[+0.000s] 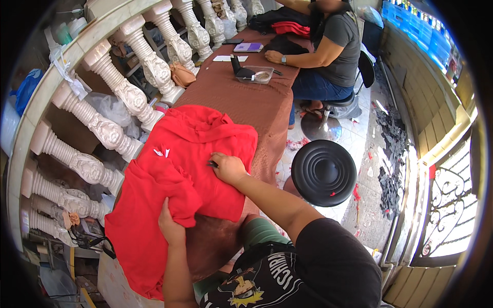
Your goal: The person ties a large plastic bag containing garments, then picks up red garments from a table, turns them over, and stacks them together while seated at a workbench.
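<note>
A large red garment [146, 205] lies rumpled over the near end of the table, part of it hanging past the near edge. Two small white tags [161, 152] stand out on its upper left part. With fingers closed, my left hand [171, 227] grips a bunched fold at the garment's lower edge. My right hand [229, 168] rests on the cloth farther right, its fingers curled around a small dark tool [212, 164]. Only the tool's short tip shows, so its exact kind is hidden.
A brown cloth covers the long table [205, 95]. Farther along are a clear plastic container [263, 76], a purple box [248, 47] and dark clothing. A seated person [334, 56] works at the right side. A black round stool [323, 173] stands nearby; white balusters [110, 128] line the left.
</note>
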The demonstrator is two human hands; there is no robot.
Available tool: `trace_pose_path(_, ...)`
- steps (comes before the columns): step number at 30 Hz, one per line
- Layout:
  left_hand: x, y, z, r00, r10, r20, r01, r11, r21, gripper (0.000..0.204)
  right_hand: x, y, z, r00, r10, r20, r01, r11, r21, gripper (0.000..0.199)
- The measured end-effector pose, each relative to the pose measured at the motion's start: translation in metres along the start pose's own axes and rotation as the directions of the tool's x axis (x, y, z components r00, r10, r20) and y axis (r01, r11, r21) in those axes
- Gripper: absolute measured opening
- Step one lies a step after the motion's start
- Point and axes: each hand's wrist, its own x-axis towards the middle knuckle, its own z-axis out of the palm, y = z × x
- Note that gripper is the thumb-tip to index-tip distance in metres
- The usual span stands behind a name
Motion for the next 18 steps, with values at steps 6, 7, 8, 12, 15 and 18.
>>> trace_pose_path(6,0.032,-0.042,-0.056,0.877,-0.193,-0.440,0.110,0.972,-0.207,0.052,0.000,-0.002,-0.001,1.000,0.025,0.005,-0.025,1.000,-0.007,0.020)
trace_pose_path(7,0.031,-0.035,-0.057,0.901,-0.175,-0.398,0.077,0.965,-0.252,0.051,-0.001,-0.001,-0.002,1.000,0.031,0.004,-0.031,1.000,0.003,0.021)
trace_pose_path(8,0.028,-0.025,-0.053,0.922,-0.154,-0.356,0.044,0.954,-0.297,0.050,-0.001,0.001,-0.004,0.999,0.037,0.015,-0.037,0.999,-0.007,0.021)
trace_pose_path(12,-0.009,0.012,-0.007,0.993,-0.070,-0.093,0.034,0.939,-0.343,0.059,0.001,-0.003,0.001,1.000,0.014,0.005,-0.014,1.000,0.015,0.020)
trace_pose_path(15,-0.039,0.053,0.020,0.980,0.043,0.194,-0.092,0.964,0.249,0.091,-0.001,0.001,0.003,1.000,0.025,-0.004,-0.025,1.000,0.018,0.019)
trace_pose_path(18,-0.044,0.047,0.024,0.980,0.076,0.184,-0.118,0.967,0.228,0.093,-0.001,0.004,0.004,1.000,0.013,-0.016,-0.012,1.000,0.003,0.019)
